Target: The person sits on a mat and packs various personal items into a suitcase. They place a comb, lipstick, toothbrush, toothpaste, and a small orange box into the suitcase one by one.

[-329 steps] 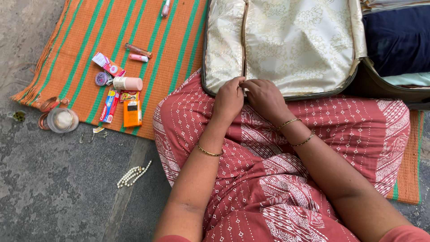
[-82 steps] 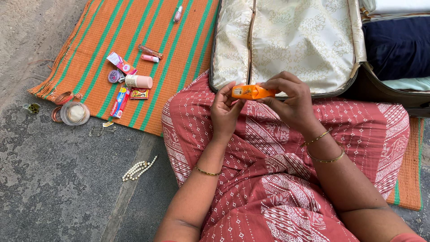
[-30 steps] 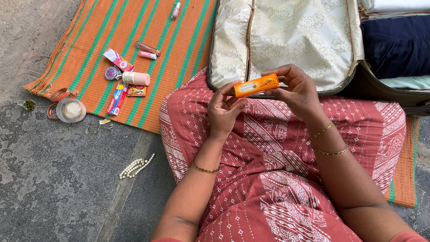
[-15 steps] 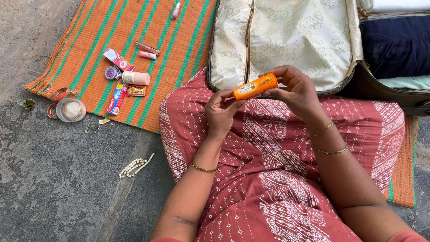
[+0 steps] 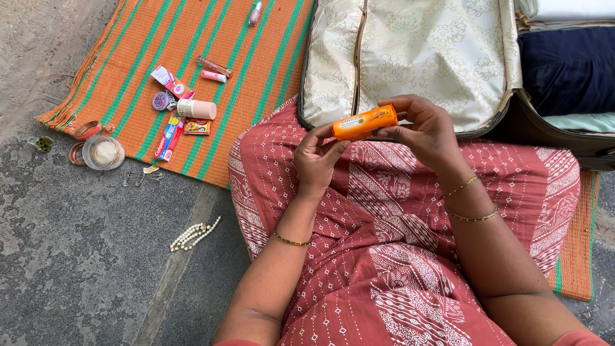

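The left grip (image 5: 318, 154) pinches the near end of an orange tube (image 5: 364, 122) held level above the lap, just before the open suitcase lid (image 5: 435, 57), while the right grip (image 5: 423, 128) clasps its far end, with small toiletries (image 5: 186, 109) well apart on the striped mat (image 5: 128, 64).

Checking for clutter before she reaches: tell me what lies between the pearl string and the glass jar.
In the head view, only a few loose hairpins lie between the pearl string and the glass jar, on bare grey ground.

Home floor: striped mat (image 5: 211, 77), suitcase (image 5: 423, 57)
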